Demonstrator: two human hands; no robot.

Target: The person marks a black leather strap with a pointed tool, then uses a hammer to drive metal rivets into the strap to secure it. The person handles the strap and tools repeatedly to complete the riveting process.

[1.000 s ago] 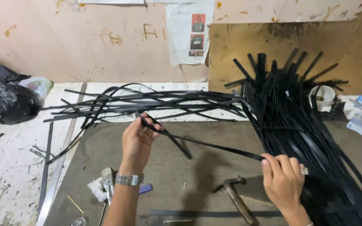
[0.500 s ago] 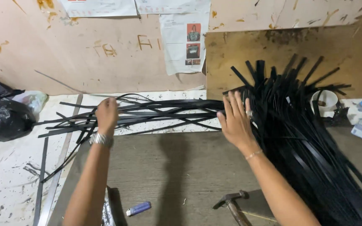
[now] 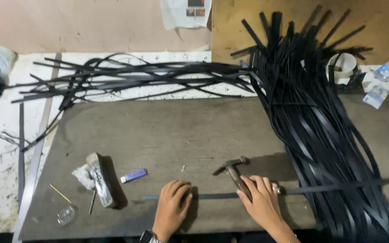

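While the left hand (image 3: 172,208) presses flat, fingers together, on a long thin black strap (image 3: 212,196) to pin it, the right hand (image 3: 263,203) closes on a wooden-handled steel hammer (image 3: 233,170). The strap runs toward three o'clock across the grey work board (image 3: 167,130), under the heaped black strips (image 3: 311,117) at one o'clock.

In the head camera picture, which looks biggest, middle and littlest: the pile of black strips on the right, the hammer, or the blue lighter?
1. Pile of black strips: biggest by far.
2. Hammer, under the right hand: middle, though its handle is partly hidden.
3. Blue lighter: littlest.
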